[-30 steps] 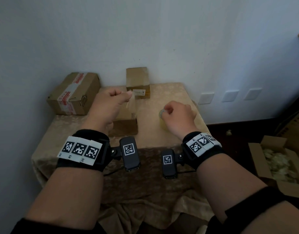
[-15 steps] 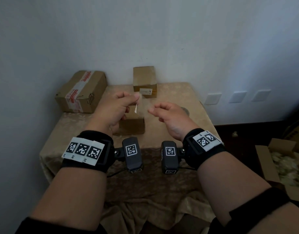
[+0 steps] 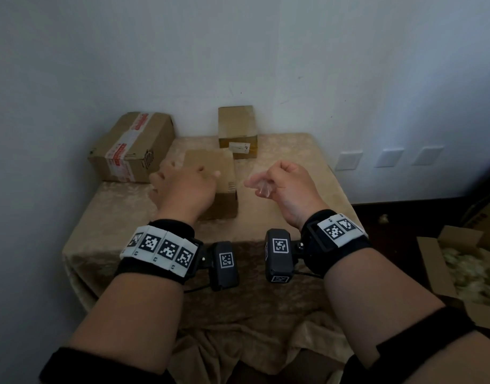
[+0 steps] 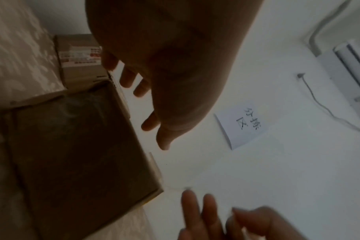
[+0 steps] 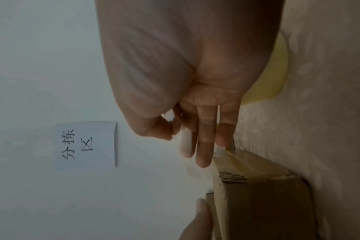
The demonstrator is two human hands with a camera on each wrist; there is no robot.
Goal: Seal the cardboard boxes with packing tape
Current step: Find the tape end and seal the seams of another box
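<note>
A small brown cardboard box (image 3: 225,198) sits mid-table with clear tape along its top edge (image 5: 238,160). My left hand (image 3: 187,184) hovers just over its left half, fingers spread and holding nothing (image 4: 164,81). To the box's right, my right hand (image 3: 282,181) pinches a short piece of clear tape (image 3: 261,189) between thumb and forefinger; the strip lies along the forefinger (image 5: 185,142). Behind the right palm, a yellowish tape roll (image 5: 275,78) rests on the cloth. It is hidden in the head view.
A larger box (image 3: 133,151) with red-and-white tape stands at the table's back left, and a small labelled box (image 3: 236,128) at the back against the wall. A beige cloth covers the table (image 3: 293,220). An open carton (image 3: 460,273) lies on the floor, right.
The tape piece passed from my left hand to my right. The right hand left the roll and came toward the box. The left hand opened and dropped over the box.
</note>
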